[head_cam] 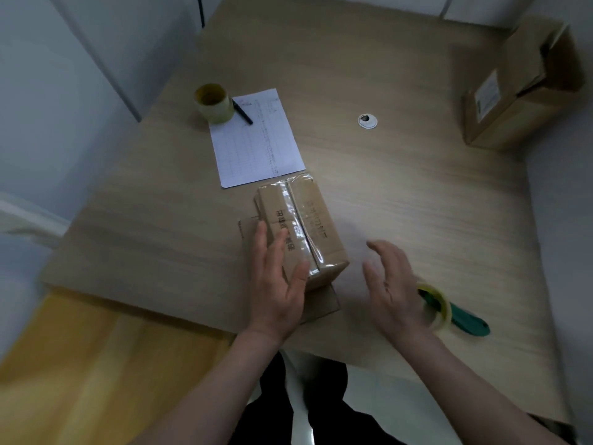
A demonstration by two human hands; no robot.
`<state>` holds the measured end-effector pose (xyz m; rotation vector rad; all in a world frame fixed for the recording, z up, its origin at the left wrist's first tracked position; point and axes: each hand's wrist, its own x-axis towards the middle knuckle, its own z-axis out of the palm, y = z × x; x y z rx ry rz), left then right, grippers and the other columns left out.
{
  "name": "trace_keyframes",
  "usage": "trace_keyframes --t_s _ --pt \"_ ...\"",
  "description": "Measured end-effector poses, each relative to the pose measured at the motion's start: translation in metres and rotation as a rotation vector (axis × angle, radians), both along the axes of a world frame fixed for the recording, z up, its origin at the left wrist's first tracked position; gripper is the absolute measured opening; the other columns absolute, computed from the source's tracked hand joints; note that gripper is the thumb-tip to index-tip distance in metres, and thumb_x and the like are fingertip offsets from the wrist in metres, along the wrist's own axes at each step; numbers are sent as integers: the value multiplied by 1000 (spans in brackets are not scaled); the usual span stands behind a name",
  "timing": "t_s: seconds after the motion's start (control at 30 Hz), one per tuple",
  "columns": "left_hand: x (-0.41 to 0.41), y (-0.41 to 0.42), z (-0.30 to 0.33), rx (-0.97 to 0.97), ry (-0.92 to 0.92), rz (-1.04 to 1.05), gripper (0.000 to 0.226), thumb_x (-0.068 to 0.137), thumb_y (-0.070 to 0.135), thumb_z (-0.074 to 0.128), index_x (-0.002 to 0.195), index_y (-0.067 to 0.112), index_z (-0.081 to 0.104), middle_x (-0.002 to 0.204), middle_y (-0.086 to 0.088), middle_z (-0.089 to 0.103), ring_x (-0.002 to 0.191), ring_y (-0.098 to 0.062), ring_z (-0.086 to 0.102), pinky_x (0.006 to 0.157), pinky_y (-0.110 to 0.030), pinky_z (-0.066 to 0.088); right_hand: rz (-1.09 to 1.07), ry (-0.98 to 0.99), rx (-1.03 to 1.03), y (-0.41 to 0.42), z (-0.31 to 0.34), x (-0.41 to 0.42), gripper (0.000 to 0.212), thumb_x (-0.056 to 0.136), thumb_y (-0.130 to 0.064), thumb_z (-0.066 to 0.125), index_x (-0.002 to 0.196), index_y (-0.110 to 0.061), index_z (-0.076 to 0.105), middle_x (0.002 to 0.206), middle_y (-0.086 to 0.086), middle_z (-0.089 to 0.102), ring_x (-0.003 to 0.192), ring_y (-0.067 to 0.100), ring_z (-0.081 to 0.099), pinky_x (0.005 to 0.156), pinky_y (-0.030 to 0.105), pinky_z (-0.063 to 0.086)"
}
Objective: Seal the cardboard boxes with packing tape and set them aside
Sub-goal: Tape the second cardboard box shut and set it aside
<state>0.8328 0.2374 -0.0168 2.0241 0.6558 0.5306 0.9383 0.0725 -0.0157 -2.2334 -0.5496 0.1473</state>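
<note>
A small cardboard box (316, 220) lies on the wooden table (417, 203) near its front edge, with clear tape running along its top seam. My left hand (276, 284) rests flat with straight fingers on the box's left side. To the right of the box my right hand (393, 284) hovers with relaxed fingers, holding nothing. Just behind that hand lies a tape roll on a green-handled dispenser (449, 311). A flat piece of cardboard (324, 303) sticks out from under the box.
A second roll of tape (214, 102) stands at the back left beside a black pen (243, 112) and a printed sheet (256, 136). A larger open cardboard box (519, 88) stands at the back right. A round cable grommet (367, 121) sits mid-table.
</note>
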Motion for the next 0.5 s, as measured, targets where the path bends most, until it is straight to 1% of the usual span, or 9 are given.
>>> trace_keyframes --t_s 0.07,0.1,0.13,0.2,0.27,0.3,0.37,0.43,0.5 --pt "10 -7 -4 -73 -22 22 67 94 65 31 149 26 26 163 -1 7 145 8 1 113 -8 5 50 196 148 33 6 -4 65 94 -54 35 144 -15 47 147 -2 45 137 10 39 115 29 29" --pt "16 -8 -7 -83 -29 42 70 94 65 29 150 22 26 162 -1 9 144 11 1 112 -6 6 56 290 192 47 5 -5 66 94 -54 34 148 -16 41 151 -6 40 139 4 35 117 25 26" --pt "21 -8 -11 -93 -39 72 72 95 64 28 150 19 28 162 -1 12 143 11 3 113 -8 7 50 362 224 57 2 -6 66 95 -52 34 151 -18 36 152 -10 37 139 -1 33 118 23 25" --pt "28 -3 -20 -159 -70 186 72 95 63 30 149 17 33 156 3 25 144 3 18 119 -23 20 5 413 253 72 -2 -7 62 95 -49 32 151 -22 35 151 -12 38 136 -3 34 116 20 26" --pt "32 3 -26 -237 -115 299 62 95 56 36 145 20 42 144 8 42 136 -4 37 114 -38 34 -42 380 280 82 -5 -6 56 97 -49 29 144 -26 47 141 -9 52 131 5 45 110 24 34" --pt "33 4 -29 -256 -138 332 56 94 52 37 142 23 46 139 11 46 132 -6 43 112 -41 38 -59 351 281 85 -6 -4 51 97 -48 27 135 -28 54 129 -7 58 122 9 50 105 27 38" --pt "35 5 -33 -314 -160 366 49 93 52 39 138 36 47 133 18 50 128 -6 47 110 -44 39 -135 380 273 91 -9 -3 39 100 -44 27 114 -31 62 108 -1 59 104 11 52 101 34 42" --pt "37 7 -33 -449 -131 378 49 88 60 39 136 50 40 134 20 49 129 -7 46 112 -44 38 -228 553 313 94 -14 -3 40 96 -51 32 101 -30 65 110 4 60 105 14 55 104 42 43" --pt "38 9 -28 -531 -74 351 49 83 65 37 131 58 39 137 15 48 129 -6 46 113 -42 37 -294 700 341 93 -19 -3 57 85 -67 35 105 -25 68 117 5 64 112 18 59 106 46 44"
